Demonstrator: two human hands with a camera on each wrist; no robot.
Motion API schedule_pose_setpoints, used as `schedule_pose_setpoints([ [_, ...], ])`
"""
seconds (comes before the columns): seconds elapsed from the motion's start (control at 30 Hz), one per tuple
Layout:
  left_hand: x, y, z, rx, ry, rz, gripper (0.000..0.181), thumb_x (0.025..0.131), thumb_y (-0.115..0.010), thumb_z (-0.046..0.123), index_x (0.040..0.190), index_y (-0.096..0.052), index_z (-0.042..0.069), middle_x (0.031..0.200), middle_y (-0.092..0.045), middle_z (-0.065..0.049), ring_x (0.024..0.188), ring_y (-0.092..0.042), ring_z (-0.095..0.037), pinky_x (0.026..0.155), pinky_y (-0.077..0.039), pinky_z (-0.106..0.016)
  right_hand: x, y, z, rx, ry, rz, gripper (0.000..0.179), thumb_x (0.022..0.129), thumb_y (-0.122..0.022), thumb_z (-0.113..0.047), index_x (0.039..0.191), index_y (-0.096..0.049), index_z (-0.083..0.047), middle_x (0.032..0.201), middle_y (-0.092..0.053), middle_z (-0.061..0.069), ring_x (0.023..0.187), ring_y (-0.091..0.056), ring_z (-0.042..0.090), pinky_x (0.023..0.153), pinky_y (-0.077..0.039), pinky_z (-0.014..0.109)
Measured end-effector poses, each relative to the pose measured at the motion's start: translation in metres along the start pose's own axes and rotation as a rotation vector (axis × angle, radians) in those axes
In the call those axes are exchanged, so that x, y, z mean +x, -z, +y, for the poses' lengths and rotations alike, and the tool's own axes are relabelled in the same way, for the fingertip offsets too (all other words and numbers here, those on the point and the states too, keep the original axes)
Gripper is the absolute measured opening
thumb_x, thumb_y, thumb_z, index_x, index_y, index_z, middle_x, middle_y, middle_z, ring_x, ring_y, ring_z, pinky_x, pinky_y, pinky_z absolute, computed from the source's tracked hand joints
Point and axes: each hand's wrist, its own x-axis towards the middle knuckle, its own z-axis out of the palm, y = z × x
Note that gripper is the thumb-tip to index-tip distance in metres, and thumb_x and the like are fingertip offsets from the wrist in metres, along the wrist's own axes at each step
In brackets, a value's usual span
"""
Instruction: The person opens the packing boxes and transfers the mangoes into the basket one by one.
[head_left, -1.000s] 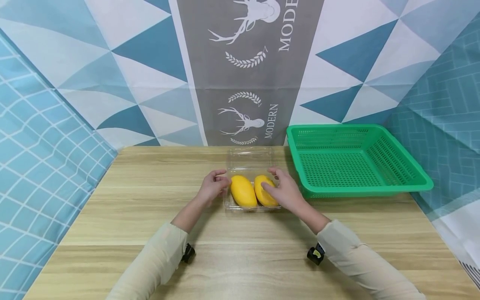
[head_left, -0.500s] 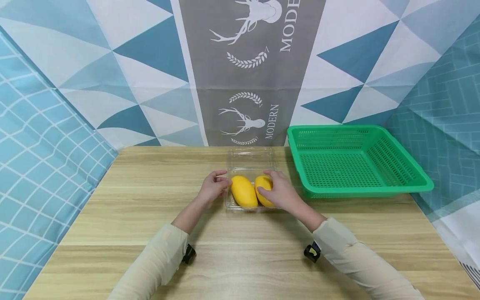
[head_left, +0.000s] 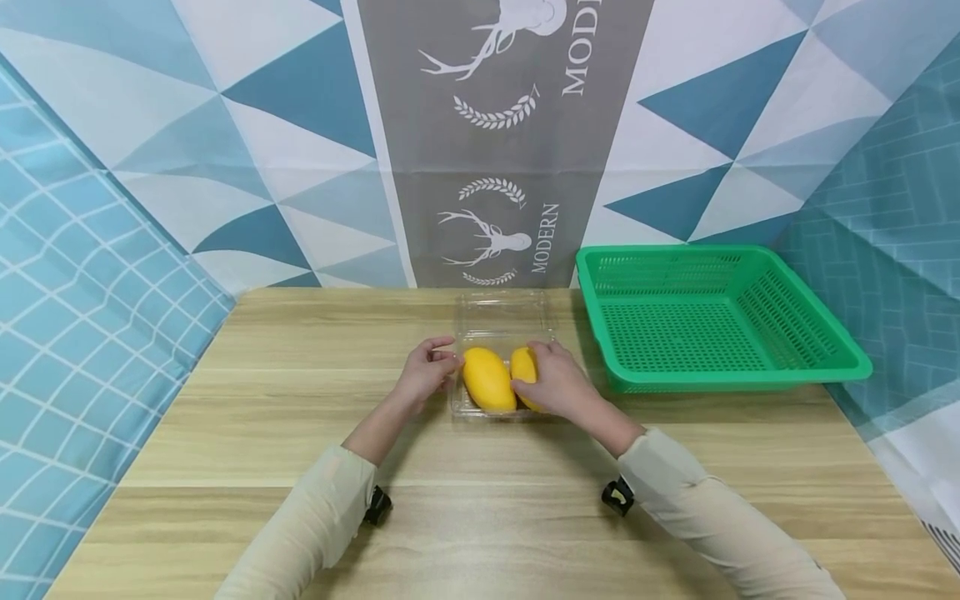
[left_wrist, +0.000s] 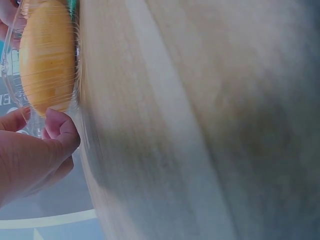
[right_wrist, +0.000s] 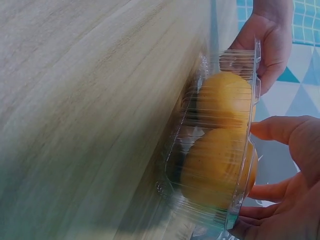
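Note:
Two yellow mangoes lie side by side in a clear plastic clamshell box point(head_left: 467, 410), its lid point(head_left: 501, 315) folded back toward the wall. The left mango point(head_left: 488, 380) is uncovered in the head view. My right hand point(head_left: 558, 382) reaches over the box's right side and grips the right mango point(head_left: 523, 365), hiding much of it; the right wrist view shows that mango point(right_wrist: 215, 167) through the ribbed wall, with thumb and fingers point(right_wrist: 272, 192) spread about it. My left hand point(head_left: 426, 373) pinches the box's left side; in the left wrist view its thumb and curled fingers point(left_wrist: 60, 125) meet at the rim.
A green plastic basket point(head_left: 611, 367) with slotted walls stands on the wooden table point(head_left: 315, 350) at the back right, close to the box. A patterned cloth wall point(head_left: 495, 150) rises behind the table's back edge. Cloth also hangs at both sides.
My right hand has moved a little left and closed further over the right mango, covering more of it. The left hand and the box stay in place. The head view has tilted slightly.

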Motion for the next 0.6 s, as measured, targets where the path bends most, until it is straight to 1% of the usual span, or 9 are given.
schedule_pose_setpoints([
  [0.23,-0.0012,-0.0003,0.0021,-0.005,0.004,-0.005,0.047,0.088,-0.061,0.006,0.132,-0.045,0.006,0.099,-0.048,-0.004,0.073,-0.051,-0.009,0.057,-0.044,-0.019,0.0002,0.0004,-0.0022,-0.043,-0.01,-0.04,0.075,0.081,-0.067,-0.037,0.137,-0.04,0.004,0.14,-0.04,0.025,0.129,-0.04,0.039,0.105,-0.038,0.051],
  [0.4,-0.0001,-0.0007,0.0018,-0.009,0.003,-0.005,0.048,0.088,-0.061,0.005,0.133,-0.044,0.005,0.097,-0.048,-0.003,0.072,-0.05,-0.008,0.056,-0.044,-0.018,0.0019,0.0005,-0.0021,-0.067,-0.002,-0.051,0.075,0.081,-0.067,-0.036,0.137,-0.039,0.006,0.135,-0.044,0.025,0.12,-0.046,0.037,0.1,-0.043,0.048],
  [0.6,0.0006,-0.0005,0.0011,-0.004,0.0,-0.007,0.049,0.089,-0.061,0.006,0.134,-0.043,0.004,0.097,-0.048,-0.003,0.07,-0.05,-0.009,0.056,-0.043,-0.019,0.0041,0.0009,-0.0032,-0.067,-0.008,-0.074,0.074,0.081,-0.067,-0.034,0.136,-0.04,0.007,0.133,-0.045,0.024,0.117,-0.048,0.036,0.099,-0.044,0.046],
])
